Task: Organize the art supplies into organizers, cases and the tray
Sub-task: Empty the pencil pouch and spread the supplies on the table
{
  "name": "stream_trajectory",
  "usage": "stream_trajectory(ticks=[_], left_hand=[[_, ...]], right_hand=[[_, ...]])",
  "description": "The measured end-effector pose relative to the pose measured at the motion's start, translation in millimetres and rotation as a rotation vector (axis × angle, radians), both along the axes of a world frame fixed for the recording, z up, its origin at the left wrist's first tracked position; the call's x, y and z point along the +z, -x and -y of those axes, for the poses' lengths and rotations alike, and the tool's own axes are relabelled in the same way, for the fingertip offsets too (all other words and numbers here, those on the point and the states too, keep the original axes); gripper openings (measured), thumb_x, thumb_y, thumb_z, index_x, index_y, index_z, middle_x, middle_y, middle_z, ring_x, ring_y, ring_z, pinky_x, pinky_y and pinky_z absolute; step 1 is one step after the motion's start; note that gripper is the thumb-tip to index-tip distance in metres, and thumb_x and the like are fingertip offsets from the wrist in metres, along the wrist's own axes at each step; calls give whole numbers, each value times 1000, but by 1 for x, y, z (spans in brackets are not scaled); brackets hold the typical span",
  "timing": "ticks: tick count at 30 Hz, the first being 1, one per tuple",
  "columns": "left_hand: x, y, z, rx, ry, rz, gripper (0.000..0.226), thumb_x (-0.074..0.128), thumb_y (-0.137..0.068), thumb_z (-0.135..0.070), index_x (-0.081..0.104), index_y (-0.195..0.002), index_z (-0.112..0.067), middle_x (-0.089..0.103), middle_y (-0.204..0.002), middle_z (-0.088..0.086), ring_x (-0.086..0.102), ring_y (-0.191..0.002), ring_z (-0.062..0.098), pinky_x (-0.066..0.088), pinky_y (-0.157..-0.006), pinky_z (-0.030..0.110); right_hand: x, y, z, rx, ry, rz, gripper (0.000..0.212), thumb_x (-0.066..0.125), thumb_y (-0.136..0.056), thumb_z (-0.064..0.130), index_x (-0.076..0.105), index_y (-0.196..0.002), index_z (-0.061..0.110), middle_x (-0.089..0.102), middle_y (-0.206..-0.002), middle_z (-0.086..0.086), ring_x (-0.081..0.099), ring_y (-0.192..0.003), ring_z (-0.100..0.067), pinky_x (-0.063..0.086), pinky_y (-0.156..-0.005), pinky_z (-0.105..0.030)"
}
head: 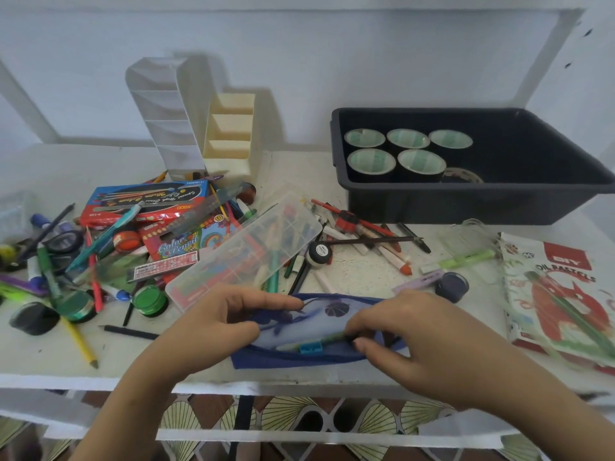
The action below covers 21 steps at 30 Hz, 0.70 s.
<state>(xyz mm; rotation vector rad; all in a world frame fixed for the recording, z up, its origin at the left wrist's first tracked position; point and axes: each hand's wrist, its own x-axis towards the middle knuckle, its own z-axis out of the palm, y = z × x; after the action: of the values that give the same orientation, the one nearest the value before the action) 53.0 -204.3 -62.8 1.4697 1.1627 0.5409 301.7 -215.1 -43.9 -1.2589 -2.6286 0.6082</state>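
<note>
Bottom centre, our left hand [213, 331] gripped the blue pouch [319, 322] at its left end, apparently to keep its mouth spread, while our right hand [409, 334] pinched a green pen [319, 339] lying in the opening, seemingly to slide it inside. Behind, a clear plastic case [246, 247] lay among loose pens [366, 227] and paint pots [149, 299] on the white table [359, 271]. Farther back stood a white organizer [159, 118] and a cream organizer [229, 128], upper left, and a black tray [432, 204] of tape rolls [407, 138], upper right, against a pale wall [299, 61].

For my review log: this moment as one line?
left hand: holds blue pouch | right hand: pinches green pen at pouch
</note>
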Motion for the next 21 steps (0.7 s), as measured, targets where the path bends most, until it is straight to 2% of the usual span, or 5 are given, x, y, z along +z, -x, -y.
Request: stream_trajectory(ticks=[5, 10, 16, 19, 21], left_hand=[[13, 13, 10, 16, 16, 34, 58, 42, -57, -6, 74, -90, -41, 73, -100, -8, 66, -102, 11, 52, -91, 29], [30, 44, 16, 97, -46, 61, 53, 55, -43, -30, 76, -91, -33, 74, -97, 1, 70, -92, 21, 55, -77, 30], [58, 73, 7, 177, -252, -71, 50, 55, -54, -14, 75, -90, -42, 74, -96, -7, 70, -93, 18, 53, -78, 39], [66, 85, -6, 284, -341, -114, 49, 49, -73, 1, 77, -83, -38, 71, -86, -25, 67, -76, -4, 51, -62, 9], [70, 96, -12, 364, -374, -200, 66, 35, -83, 19, 75, -76, -33, 65, -67, -32, 57, -54, -15, 39, -49, 0]], right_hand=[[9, -1, 1, -40, -26, -9, 36, 36, -90, 57, 61, -110, 40, 63, -79, 22, 53, -77, 1, 43, -75, -17], [11, 11, -5, -23, -185, 7, 41, 29, -95, 49, 60, -74, 33, 56, -54, 18, 51, -54, -1, 21, -97, -13], [36, 56, -29, -91, -491, -2, 34, 41, -87, 35, 68, -69, 28, 49, -45, 18, 33, -41, -2, 15, -58, -12], [48, 83, -46, -126, -550, -38, 21, 54, -83, 29, 74, -80, 24, 60, -49, 10, 17, -44, 2, 16, -61, -8], [59, 104, -48, -142, -533, 65, 21, 54, -89, 32, 74, -90, 24, 65, -58, 8, 26, -47, -3, 16, -56, -20]])
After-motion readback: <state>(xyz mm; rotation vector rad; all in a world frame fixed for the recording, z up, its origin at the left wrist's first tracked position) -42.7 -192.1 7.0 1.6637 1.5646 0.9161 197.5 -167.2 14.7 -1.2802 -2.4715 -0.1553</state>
